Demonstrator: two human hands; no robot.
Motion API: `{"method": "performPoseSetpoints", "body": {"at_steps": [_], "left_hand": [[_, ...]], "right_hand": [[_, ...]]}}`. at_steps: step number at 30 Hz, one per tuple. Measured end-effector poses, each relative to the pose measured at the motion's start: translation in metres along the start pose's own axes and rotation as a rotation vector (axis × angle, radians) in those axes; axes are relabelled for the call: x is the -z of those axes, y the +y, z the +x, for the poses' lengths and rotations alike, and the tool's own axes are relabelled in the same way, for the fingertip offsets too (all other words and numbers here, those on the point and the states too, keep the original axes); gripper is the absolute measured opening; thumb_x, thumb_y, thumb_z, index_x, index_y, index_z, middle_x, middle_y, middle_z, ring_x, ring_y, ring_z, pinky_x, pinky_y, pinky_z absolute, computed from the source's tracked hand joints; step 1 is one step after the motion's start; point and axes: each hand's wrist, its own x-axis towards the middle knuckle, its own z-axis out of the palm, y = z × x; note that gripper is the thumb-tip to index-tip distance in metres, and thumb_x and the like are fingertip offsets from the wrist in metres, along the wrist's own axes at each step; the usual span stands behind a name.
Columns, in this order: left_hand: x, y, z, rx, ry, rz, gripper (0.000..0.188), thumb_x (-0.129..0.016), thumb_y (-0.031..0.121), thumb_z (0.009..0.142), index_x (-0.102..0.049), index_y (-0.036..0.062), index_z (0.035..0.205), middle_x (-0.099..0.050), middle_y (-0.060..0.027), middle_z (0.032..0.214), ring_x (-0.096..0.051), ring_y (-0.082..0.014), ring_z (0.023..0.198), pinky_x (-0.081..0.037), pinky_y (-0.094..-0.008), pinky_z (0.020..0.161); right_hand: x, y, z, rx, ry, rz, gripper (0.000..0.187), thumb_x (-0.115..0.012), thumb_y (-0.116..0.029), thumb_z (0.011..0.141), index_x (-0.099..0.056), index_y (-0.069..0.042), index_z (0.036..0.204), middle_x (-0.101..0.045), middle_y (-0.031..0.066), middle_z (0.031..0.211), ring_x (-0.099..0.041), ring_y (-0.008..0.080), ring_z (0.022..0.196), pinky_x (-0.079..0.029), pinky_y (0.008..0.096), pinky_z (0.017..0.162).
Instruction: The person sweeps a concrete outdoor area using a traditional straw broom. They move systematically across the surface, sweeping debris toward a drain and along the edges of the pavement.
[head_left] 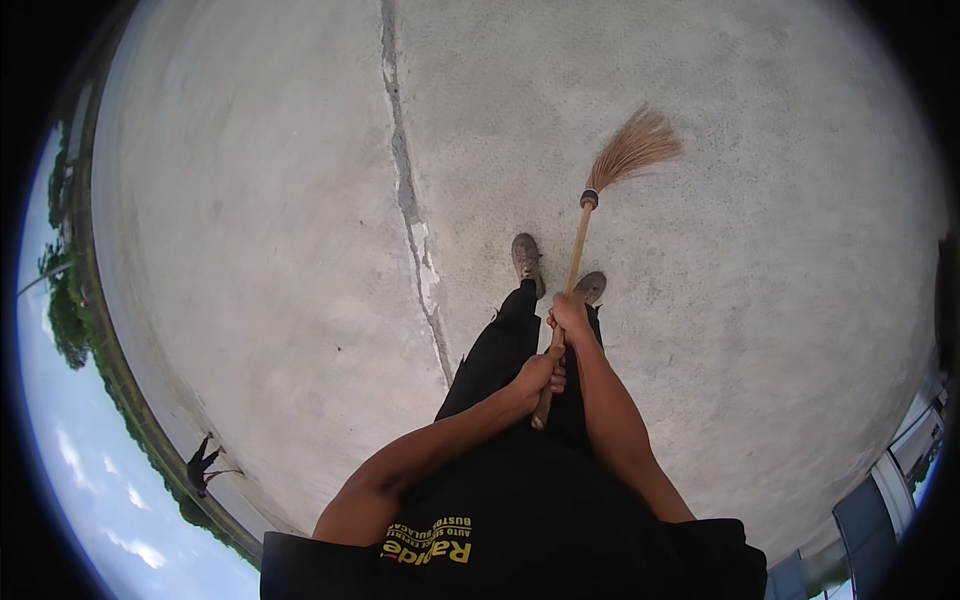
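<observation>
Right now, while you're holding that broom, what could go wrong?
The broom handle runs close beside the right shoe, so it might bump it. If swung left, the bristles could perhaps snag on the rough crack in the floor.

Handle (579, 240): wood, smooth, inside right hand (570, 312)
Bristles (635, 148): dry fibre, rough, beyond right hand
Shirt (560, 510): cloth, matt, behind left hand (543, 372)
Floor (760, 250): concrete, matt, below hands
</observation>
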Motion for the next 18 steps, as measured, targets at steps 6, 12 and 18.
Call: {"method": "performPoseSetpoints", "body": {"at_steps": [6, 12, 18], "left_hand": [[0.072, 0.043, -0.052, -0.269, 0.144, -0.362, 0.034, -0.055, 0.043, 0.113, -0.049, 0.0138, 0.097, -0.038, 0.0067, 0.073, -0.035, -0.0052, 0.057, -0.034, -0.0227, 0.052], [-0.024, 0.089, -0.041, -0.584, 0.128, -0.494, 0.041, -0.044, 0.044, 0.117, -0.048, 0.0107, 0.093, -0.039, 0.0033, 0.074, -0.038, -0.0099, 0.060, -0.041, -0.0290, 0.057], [-0.102, 0.056, -0.080, -0.420, -0.057, -0.059, 0.042, -0.043, 0.046, 0.117, -0.046, 0.0112, 0.094, -0.043, 0.0016, 0.076, -0.043, -0.0106, 0.061, -0.044, -0.0305, 0.058]], "right_hand": [[-0.185, -0.019, -0.009, 0.125, -0.340, -0.420, 0.037, -0.055, -0.009, 0.101, -0.045, 0.018, 0.123, -0.067, 0.0241, 0.082, -0.071, 0.0310, 0.056, -0.056, 0.0416, 0.043], [-0.180, -0.135, -0.029, 0.308, -0.761, -0.608, 0.025, -0.054, -0.007, 0.095, -0.058, 0.016, 0.102, -0.065, 0.0175, 0.075, -0.069, 0.0273, 0.055, -0.053, 0.0421, 0.045], [-0.040, -0.175, -0.088, 0.368, -0.376, -0.281, 0.018, -0.057, -0.012, 0.102, -0.059, 0.004, 0.109, -0.059, 0.0046, 0.074, -0.057, 0.0132, 0.048, -0.045, 0.0298, 0.043]]}}
